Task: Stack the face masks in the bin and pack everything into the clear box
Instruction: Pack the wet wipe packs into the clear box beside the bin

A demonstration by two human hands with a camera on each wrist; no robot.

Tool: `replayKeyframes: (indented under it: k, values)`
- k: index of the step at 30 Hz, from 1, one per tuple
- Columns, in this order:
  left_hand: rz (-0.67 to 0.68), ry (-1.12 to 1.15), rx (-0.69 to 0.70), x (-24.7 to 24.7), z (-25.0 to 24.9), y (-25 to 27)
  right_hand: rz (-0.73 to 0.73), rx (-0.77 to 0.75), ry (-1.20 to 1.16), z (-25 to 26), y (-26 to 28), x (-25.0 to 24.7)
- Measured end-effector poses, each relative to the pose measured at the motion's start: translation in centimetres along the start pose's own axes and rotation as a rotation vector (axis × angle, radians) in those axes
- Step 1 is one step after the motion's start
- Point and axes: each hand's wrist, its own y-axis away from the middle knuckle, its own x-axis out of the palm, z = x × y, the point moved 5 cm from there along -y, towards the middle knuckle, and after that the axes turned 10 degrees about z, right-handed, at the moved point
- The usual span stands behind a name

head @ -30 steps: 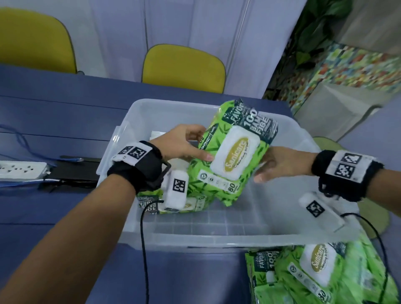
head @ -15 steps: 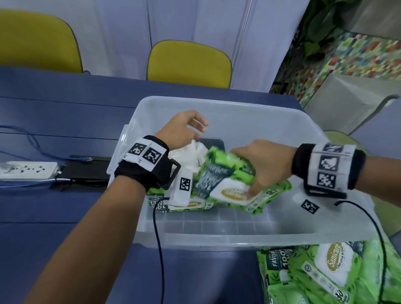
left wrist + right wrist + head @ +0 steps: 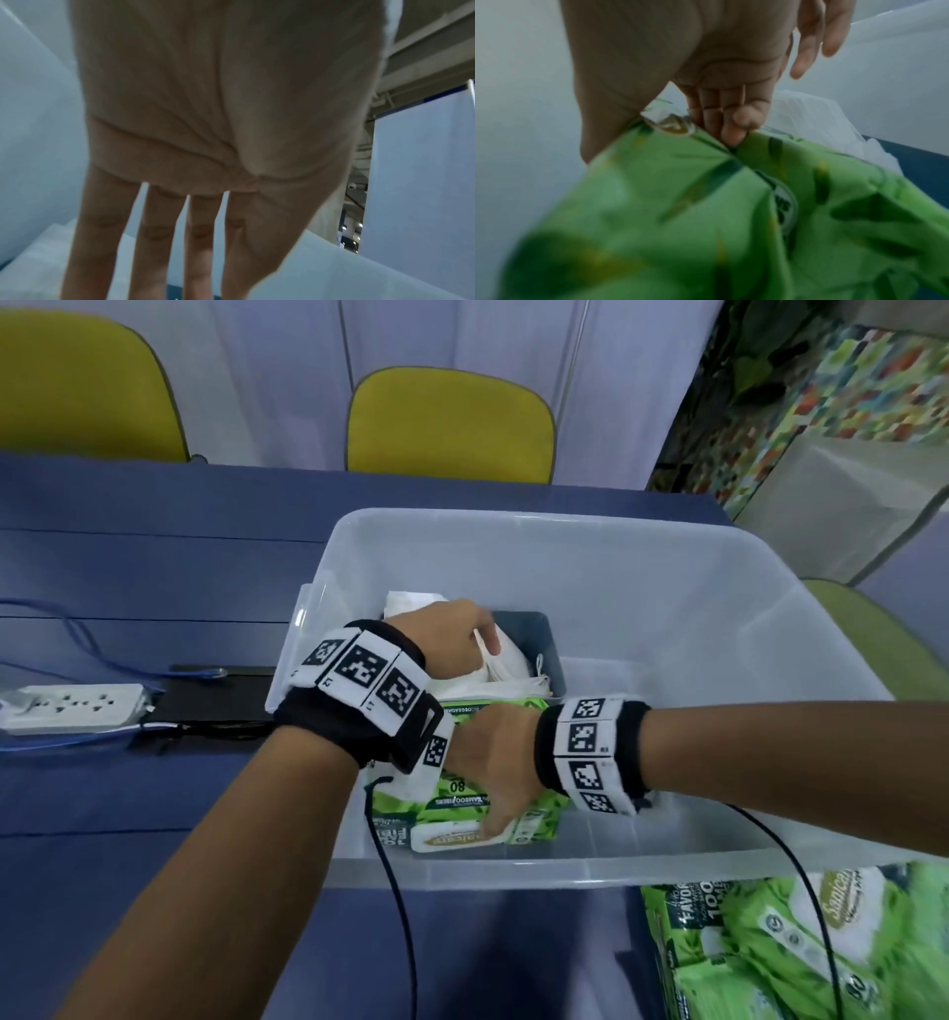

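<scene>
Two hands are placed inside the clear box (image 3: 606, 546). A green wipes pack (image 3: 477, 819) is gripped by the right hand (image 3: 493, 762) with curled fingers (image 3: 734, 134). The white face masks (image 3: 506, 667) in the far dark bin (image 3: 544, 639) are touched by the left hand (image 3: 447, 634), fingers (image 3: 151, 239) straight.

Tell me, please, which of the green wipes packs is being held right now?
The wipes pack in the clear box, under the right hand, which grips it. The other packs lie untouched outside on the table.

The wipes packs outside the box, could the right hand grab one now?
Probably not yet: the right hand is busy gripping a wipes pack inside the clear box. Nothing covers the outside packs.
</scene>
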Motion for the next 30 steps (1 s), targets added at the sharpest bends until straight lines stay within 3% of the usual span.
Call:
replayKeyframes:
  k: [6,13,16,18,20,25,30]
  values:
    - [0.106,-0.237,-0.106,1.4,0.2,0.7,-0.087,0.035,0.018,-0.5,-0.4,-0.8]
    - [0.512,-0.539,-0.240,6.5,-0.3,0.1,0.046,0.235,-0.013,-5.6,5.2,0.8]
    - [0.520,-0.618,-0.240,8.0,-0.7,-0.4,-0.165,0.290,-0.150,-8.3,12.4,-1.1]
    - [0.460,-0.678,-0.270,9.9,2.2,-3.4,-0.349,0.300,-0.251,-8.7,18.2,-1.9]
    - [0.368,-0.756,-0.282,10.7,1.5,-3.7,-0.489,0.309,-0.323,-7.9,23.2,-0.9]
    - [0.308,-0.707,-0.265,9.2,-3.0,-0.9,-0.670,0.437,-0.581,-3.1,31.0,8.2]
    - [0.407,-0.923,-0.232,10.3,-2.6,-1.5,-0.927,0.790,-0.972,0.5,34.8,20.2]
